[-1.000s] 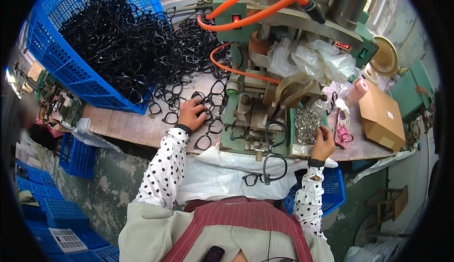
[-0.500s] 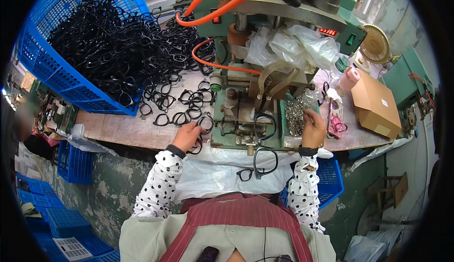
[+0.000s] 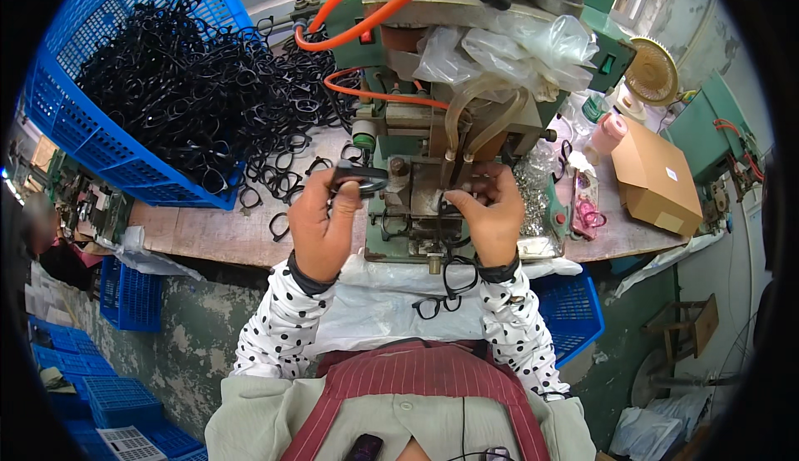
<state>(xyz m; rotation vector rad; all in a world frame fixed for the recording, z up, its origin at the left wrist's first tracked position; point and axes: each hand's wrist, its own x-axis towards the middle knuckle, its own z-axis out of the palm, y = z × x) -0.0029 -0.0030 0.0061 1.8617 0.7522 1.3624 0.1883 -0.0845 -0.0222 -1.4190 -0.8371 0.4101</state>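
Raised left of the press, my left hand (image 3: pixel 326 224) is closed on a black eyeglass frame (image 3: pixel 366 180), seen nearly edge-on. At the press fixture (image 3: pixel 423 203), my right hand (image 3: pixel 495 220) has its thumb and fingers pinched at another black eyeglass frame (image 3: pixel 444 211) under the tubes; the fingers partly hide it. I cannot tell whether a small part is also between those fingertips. Just below the fixture, a black lens rim (image 3: pixel 460 274) hangs in front of the white sheet. A further dark pair of rims (image 3: pixel 433 306) shows lower on that sheet.
A blue crate (image 3: pixel 125 149) heaped with black frames (image 3: pixel 179 86) stands at the left, and more frames spill onto the table (image 3: pixel 208 230). Small metal parts (image 3: pixel 533 199) lie right of the press. Beyond them are a pink bottle (image 3: pixel 610 131) and a cardboard box (image 3: pixel 657 174).
My right hand has moved left from the small metal parts to the fixture. My left hand has lifted a frame up from the table edge, and the lower hanging rim has shifted slightly.
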